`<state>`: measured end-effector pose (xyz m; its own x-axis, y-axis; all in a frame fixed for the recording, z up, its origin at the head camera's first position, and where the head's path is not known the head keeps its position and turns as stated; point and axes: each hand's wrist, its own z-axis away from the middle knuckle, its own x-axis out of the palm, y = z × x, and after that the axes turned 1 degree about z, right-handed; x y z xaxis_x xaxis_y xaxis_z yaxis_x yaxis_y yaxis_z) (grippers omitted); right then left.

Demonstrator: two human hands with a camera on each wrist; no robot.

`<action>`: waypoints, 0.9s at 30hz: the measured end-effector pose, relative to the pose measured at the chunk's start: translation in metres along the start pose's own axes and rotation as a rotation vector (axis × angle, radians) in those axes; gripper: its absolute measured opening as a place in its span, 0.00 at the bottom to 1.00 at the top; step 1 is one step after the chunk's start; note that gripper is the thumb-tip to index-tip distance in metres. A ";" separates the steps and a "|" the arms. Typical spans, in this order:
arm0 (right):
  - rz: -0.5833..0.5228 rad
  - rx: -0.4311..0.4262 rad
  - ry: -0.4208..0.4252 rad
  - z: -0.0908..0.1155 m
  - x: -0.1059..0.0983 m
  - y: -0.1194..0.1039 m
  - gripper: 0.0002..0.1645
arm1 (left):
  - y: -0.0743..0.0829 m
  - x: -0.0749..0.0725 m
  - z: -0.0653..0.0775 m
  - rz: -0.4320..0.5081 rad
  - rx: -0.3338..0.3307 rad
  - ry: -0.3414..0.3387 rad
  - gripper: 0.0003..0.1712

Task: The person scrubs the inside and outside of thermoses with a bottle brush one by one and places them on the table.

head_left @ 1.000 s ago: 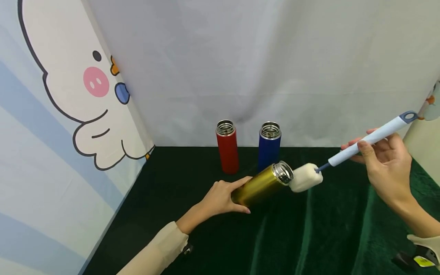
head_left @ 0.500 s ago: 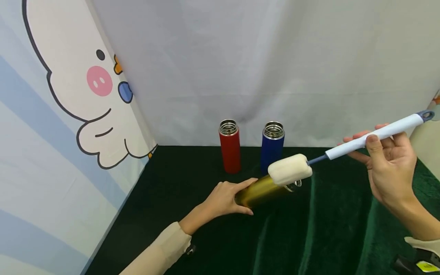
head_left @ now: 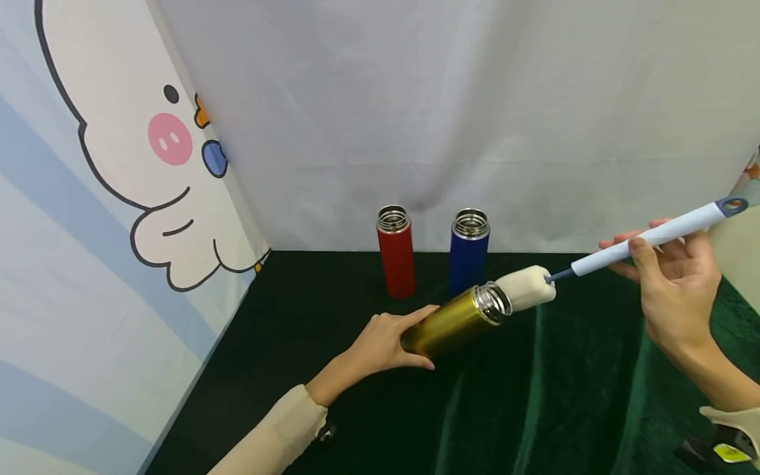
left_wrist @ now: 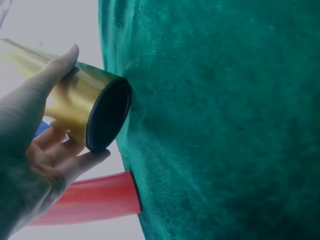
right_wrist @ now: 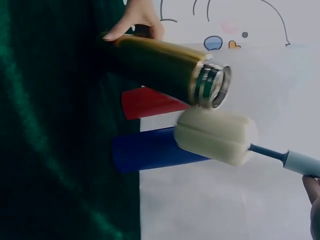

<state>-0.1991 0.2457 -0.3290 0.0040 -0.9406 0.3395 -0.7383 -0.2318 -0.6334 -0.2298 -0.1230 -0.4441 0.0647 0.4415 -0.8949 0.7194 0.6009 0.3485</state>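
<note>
A gold metal bottle [head_left: 448, 323], its steel threaded mouth bare, is held tilted by my left hand [head_left: 386, 340]. Thumb and fingers wrap its lower end, and the dark base [left_wrist: 109, 115] shows in the left wrist view. My right hand [head_left: 677, 284] pinches the pale blue handle [head_left: 647, 239] of a bottle brush between thumb and fingers. The brush's cream sponge head [head_left: 525, 289] lies right at the bottle's mouth. In the right wrist view, the sponge [right_wrist: 215, 136] appears beside the steel neck [right_wrist: 212, 85], outside the opening.
Behind the gold bottle stand a red bottle [head_left: 396, 260] and a blue bottle [head_left: 468, 260], both upright with open steel mouths. Dark green cloth [head_left: 582, 382] covers the table. A white curtain [head_left: 475, 99] hangs at the back, with a cartoon-printed sheet [head_left: 113, 264] on the left.
The sponge head has swept left over the gold bottle's mouth, then back right and slightly down to beside its rim. The left hand and the bottle have barely shifted.
</note>
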 end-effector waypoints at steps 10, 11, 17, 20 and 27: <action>-0.116 0.083 0.037 0.006 -0.003 -0.015 0.14 | 0.001 0.000 0.002 0.215 -0.134 0.055 0.51; -0.113 0.102 0.060 0.006 -0.001 -0.016 0.13 | 0.002 0.001 0.002 0.237 -0.151 0.062 0.50; -0.264 0.261 0.125 0.010 0.001 -0.009 0.08 | 0.013 0.008 0.007 0.476 -0.243 0.061 0.48; -0.441 0.403 0.125 0.012 -0.005 0.000 0.04 | 0.019 0.009 0.009 0.677 -0.306 0.010 0.48; -0.840 0.842 0.173 0.021 -0.016 0.037 0.05 | 0.027 0.012 0.007 1.176 -0.376 -0.131 0.42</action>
<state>-0.2121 0.2468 -0.3723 0.1350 -0.3873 0.9120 0.1245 -0.9065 -0.4034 -0.2047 -0.1061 -0.4478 0.6199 0.7847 0.0016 -0.0636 0.0481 0.9968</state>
